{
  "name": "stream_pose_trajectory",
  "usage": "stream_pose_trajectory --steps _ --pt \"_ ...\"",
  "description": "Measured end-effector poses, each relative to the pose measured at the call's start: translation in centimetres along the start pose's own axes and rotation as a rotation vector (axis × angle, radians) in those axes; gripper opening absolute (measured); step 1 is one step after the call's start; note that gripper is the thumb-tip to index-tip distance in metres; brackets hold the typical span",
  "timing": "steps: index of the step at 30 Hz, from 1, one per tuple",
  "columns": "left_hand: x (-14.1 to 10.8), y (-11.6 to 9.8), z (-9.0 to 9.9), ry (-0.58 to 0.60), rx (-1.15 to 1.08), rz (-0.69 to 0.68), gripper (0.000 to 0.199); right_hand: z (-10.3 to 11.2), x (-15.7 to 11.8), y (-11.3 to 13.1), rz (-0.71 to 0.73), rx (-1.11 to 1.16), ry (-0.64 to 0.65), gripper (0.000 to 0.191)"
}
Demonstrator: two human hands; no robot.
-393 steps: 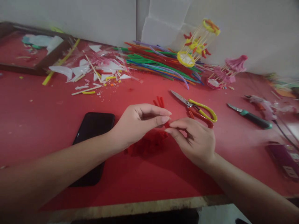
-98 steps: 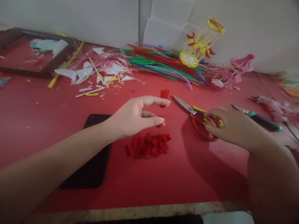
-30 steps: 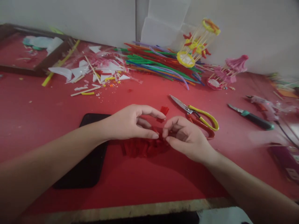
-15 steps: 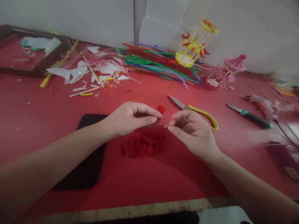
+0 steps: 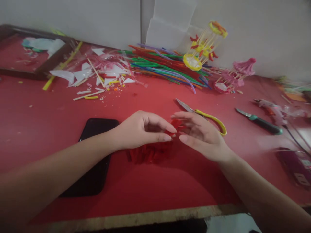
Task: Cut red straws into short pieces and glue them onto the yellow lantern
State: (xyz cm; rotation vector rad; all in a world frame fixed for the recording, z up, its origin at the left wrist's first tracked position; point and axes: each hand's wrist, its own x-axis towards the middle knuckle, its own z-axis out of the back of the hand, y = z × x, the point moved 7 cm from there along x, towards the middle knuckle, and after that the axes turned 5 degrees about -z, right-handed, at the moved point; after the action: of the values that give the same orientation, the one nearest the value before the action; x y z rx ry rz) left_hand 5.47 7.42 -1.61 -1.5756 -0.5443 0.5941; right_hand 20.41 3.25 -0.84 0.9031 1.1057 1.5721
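Note:
My left hand [image 5: 143, 131] is closed, with thumb and forefinger pinching short red pipe cleaner pieces [image 5: 177, 123], partly hidden by the fingers. Facing it, my right hand [image 5: 204, 136] has its fingers apart and curved, the fingertips close beside those red pieces. Whether they touch them I cannot tell. Below my left hand, a loose pile of short red pieces [image 5: 148, 154] lies on the red table [image 5: 170, 187]. Scissors with yellow handles [image 5: 211, 119] rest just behind my right hand.
A black phone-like slab [image 5: 91, 174] lies under my left forearm. Long coloured pipe cleaners [image 5: 157, 66], white scraps [image 5: 82, 75] and two small stick-built models, one yellow [image 5: 191, 61] and one pink [image 5: 244, 68], stand behind. To the right are a green-handled cutter [image 5: 264, 124] and a glue gun [image 5: 273, 110].
My left hand has shifted slightly right and toward me with the red pieces. My right hand's pinched fingers have spread apart and come closer to the left fingertips.

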Motion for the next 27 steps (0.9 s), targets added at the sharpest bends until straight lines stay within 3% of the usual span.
stream_pose_trajectory --steps 3,7,11,21,27 --pt "-0.2 0.4 -0.5 0.098 -0.039 0.06 0.02 -0.1 -0.1 1.3 0.097 -0.022 0.091 0.053" --pt "-0.4 0.4 -1.0 0.191 -0.1 0.112 0.018 0.4 -0.1 2.6 0.22 -0.234 0.021 0.033" --pt "-0.5 0.3 -1.7 0.229 -0.167 0.138 0.016 0.2 -0.3 3.3 0.279 -0.199 -0.006 0.02" --pt "-0.6 -0.2 -1.8 0.181 -0.294 0.085 0.022 0.5 -0.3 2.3 0.13 0.06 -0.086 0.015" --pt "-0.5 -0.3 -1.9 0.156 -0.295 0.073 0.017 0.0 -0.5 3.1 0.171 0.056 -0.065 0.019"
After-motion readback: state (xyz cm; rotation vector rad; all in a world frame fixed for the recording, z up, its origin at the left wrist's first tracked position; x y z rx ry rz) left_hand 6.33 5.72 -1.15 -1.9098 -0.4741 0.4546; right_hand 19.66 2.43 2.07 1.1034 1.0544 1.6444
